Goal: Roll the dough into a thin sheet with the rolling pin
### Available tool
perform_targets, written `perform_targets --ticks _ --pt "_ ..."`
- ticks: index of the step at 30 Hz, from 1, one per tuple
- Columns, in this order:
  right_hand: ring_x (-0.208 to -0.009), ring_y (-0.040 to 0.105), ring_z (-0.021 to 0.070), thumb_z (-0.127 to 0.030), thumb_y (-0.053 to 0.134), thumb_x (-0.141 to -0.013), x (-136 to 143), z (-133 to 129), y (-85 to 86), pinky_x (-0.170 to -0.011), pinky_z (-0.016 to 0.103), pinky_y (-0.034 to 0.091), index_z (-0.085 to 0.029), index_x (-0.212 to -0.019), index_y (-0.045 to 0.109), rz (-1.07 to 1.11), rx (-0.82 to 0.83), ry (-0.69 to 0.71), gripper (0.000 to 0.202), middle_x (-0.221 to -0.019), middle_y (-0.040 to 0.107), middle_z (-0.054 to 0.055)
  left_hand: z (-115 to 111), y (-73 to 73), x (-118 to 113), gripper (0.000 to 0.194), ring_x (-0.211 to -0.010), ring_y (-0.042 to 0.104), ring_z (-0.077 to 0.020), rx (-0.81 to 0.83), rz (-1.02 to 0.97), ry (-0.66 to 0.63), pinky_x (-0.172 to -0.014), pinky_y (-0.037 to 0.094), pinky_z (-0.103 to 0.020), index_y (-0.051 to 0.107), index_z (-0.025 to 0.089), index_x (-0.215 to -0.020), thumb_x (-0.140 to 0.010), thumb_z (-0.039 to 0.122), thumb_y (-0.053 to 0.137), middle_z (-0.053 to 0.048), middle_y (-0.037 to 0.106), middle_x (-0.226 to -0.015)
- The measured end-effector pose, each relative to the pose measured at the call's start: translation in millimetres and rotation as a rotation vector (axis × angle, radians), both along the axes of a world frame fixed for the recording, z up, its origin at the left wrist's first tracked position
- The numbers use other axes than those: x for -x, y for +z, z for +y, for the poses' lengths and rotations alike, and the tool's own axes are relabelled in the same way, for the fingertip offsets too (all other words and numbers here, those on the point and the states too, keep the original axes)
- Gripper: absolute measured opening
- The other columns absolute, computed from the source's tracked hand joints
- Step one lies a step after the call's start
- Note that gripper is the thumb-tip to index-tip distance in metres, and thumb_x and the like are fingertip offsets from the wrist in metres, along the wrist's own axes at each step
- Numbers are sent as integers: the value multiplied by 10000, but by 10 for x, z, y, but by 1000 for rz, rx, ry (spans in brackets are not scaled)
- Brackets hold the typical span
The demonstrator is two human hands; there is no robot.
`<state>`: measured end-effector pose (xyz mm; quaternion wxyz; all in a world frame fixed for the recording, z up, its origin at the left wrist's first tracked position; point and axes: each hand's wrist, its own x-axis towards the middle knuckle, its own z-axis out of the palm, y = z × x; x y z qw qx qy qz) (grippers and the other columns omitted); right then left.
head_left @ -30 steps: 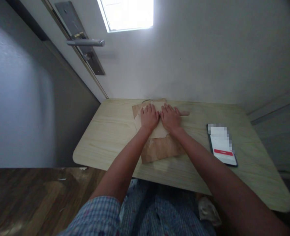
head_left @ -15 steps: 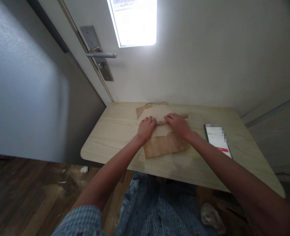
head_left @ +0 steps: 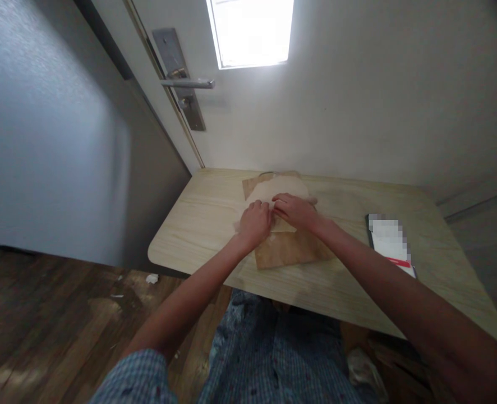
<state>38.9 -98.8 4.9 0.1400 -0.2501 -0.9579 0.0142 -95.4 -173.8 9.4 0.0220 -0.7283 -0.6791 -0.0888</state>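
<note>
A flattened, pale sheet of dough (head_left: pixel 280 188) lies on a thin brown wooden board (head_left: pixel 288 253) near the far side of the table. Across it runs a rolling pin (head_left: pixel 313 200), mostly hidden under the hands, with its right end showing. My left hand (head_left: pixel 256 220) is closed over the pin's left part, knuckles up. Close beside it, my right hand (head_left: pixel 294 210) bends its fingers over the pin's middle. Both hands are over the dough's near half, their fingertips almost meeting.
A phone (head_left: pixel 389 241) with a lit screen lies at the right on the light wooden table (head_left: pixel 198 224). Behind the table stands a door with a metal handle (head_left: pixel 189 83) and a bright window pane. A grey panel (head_left: pixel 55 168) rises at the left.
My hands have come closer together, the right one shifting inward along the pin. The camera view has tilted slightly, so the table and phone appear farther right.
</note>
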Motion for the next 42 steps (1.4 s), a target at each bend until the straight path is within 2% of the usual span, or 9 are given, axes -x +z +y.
perform_targets --ticks 2,5,9,15,18,22,29,37,42 --pt "-936 529 172 -148 369 -838 41 5 -33 -830 278 397 -100 -870 593 30 44 -60 231 -1003 596 119 58 -94 -123 284 -936 518 -196 -53 -50 49 -780 405 -318 502 137 -978 -892 234 249 -94 552 -981" --pt "-930 544 173 -151 319 -848 109 -26 -107 -870 295 375 -108 -940 578 42 67 -241 278 -1003 614 112 114 -213 -249 278 -1104 441 -223 -163 -65 125 -902 339 -358 491 134 -1046 -876 219 289 -103 544 -1100" --pt "-1031 514 184 -201 288 -865 216 -30 -180 -975 329 277 -128 -1050 553 59 0 -424 331 -1106 594 110 178 -257 -245 326 -1212 351 -217 -198 -89 184 -962 288 -360 462 141 -1131 -885 229 267 -95 461 -1271" --pt "-1125 448 224 -243 270 -870 403 207 -152 -914 368 334 -127 -1211 435 52 46 -484 396 -1242 499 121 464 -204 -81 343 -1124 440 -207 -151 -102 228 -882 357 -342 476 175 -1078 -907 293 203 -83 530 -1182" --pt "-1099 463 234 -244 271 -870 510 359 -106 -894 375 343 -128 -1181 452 54 80 -525 378 -1205 522 129 649 -169 -7 357 -1032 495 -207 -113 -111 263 -836 375 -335 483 182 -1020 -911 330 177 -90 578 -1051" --pt "-1032 496 250 -227 262 -865 646 605 -78 -894 434 324 -129 -1048 521 72 100 -560 333 -1104 567 142 908 -105 91 368 -1008 505 -203 -33 -152 303 -811 376 -324 456 180 -1039 -914 352 155 -104 569 -1009" --pt "-970 517 239 -185 213 -866 797 941 -83 -807 408 373 -131 -985 513 43 133 -463 327 -999 575 147 1235 -88 244 318 -970 517 -201 10 -151 269 -798 373 -321 446 176 -1036 -913 272 169 -112 558 -992" --pt "-816 565 212 -184 260 -861 798 894 -101 -681 328 405 -106 -911 570 9 101 -536 324 -915 616 160 1202 -142 226 354 -931 534 -210 -41 -126 310 -778 392 -332 474 163 -998 -912 299 159 -111 572 -968" --pt "-876 557 241 -203 280 -856 723 712 -79 -755 375 391 -101 -899 599 30 101 -564 338 -929 630 178 1017 -124 136 422 -979 516 -221 -76 -104 336 -794 399 -348 503 152 -981 -912 348 135 -120 582 -979"
